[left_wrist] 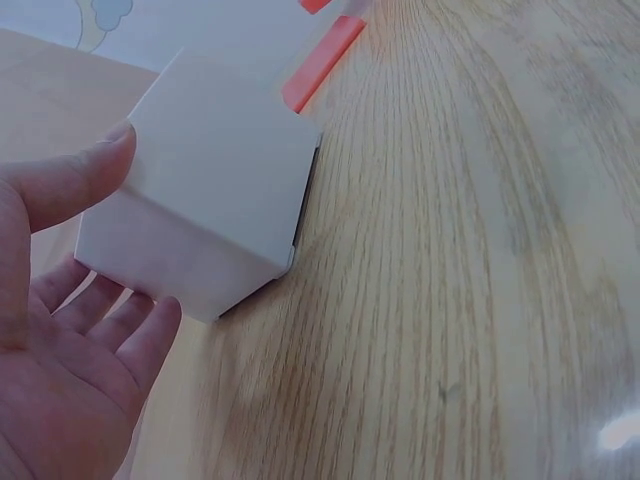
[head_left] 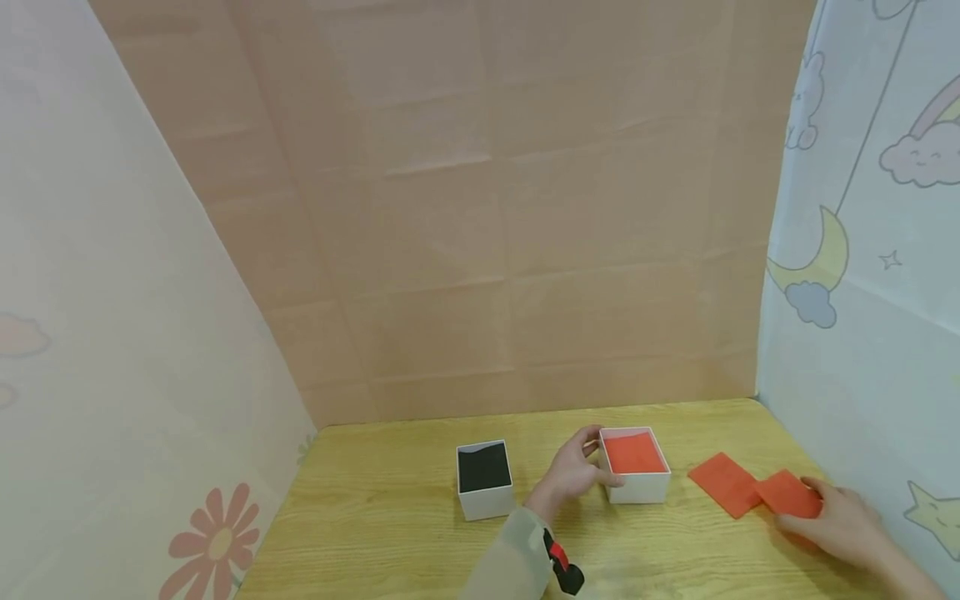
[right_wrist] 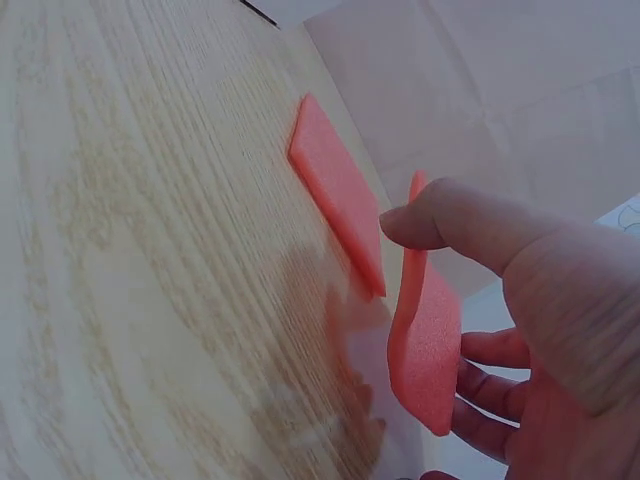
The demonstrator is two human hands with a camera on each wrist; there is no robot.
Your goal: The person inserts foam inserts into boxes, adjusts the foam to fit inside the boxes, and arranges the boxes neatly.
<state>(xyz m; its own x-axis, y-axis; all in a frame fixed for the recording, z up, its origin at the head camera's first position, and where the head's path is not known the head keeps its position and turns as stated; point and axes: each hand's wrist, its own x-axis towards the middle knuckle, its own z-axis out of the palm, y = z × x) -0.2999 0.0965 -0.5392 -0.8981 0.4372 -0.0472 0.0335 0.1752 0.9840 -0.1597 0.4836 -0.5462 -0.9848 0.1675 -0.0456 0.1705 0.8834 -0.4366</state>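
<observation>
My left hand [head_left: 573, 471] holds a white open-topped box [head_left: 639, 489] at its left side, thumb on the near face and fingers along the left face. Red foam [head_left: 636, 452] fills the box almost to its rim. In the left wrist view the white box [left_wrist: 215, 150] stands on the table between thumb and fingers. My right hand [head_left: 847, 521] pinches a thin red foam square [head_left: 791, 494] by its edges. The right wrist view shows that held foam square [right_wrist: 432, 345] bent slightly and raised above the table. A second red foam square [head_left: 723, 485] lies flat just left of it.
Left of my left hand, another white box [head_left: 487, 503] holds black sheet material [head_left: 482, 467]. Everything stands on a wood-grain table [head_left: 375, 517]. A brown backdrop [head_left: 510, 208] rises behind it, with printed white sheets [head_left: 885, 333] at both sides.
</observation>
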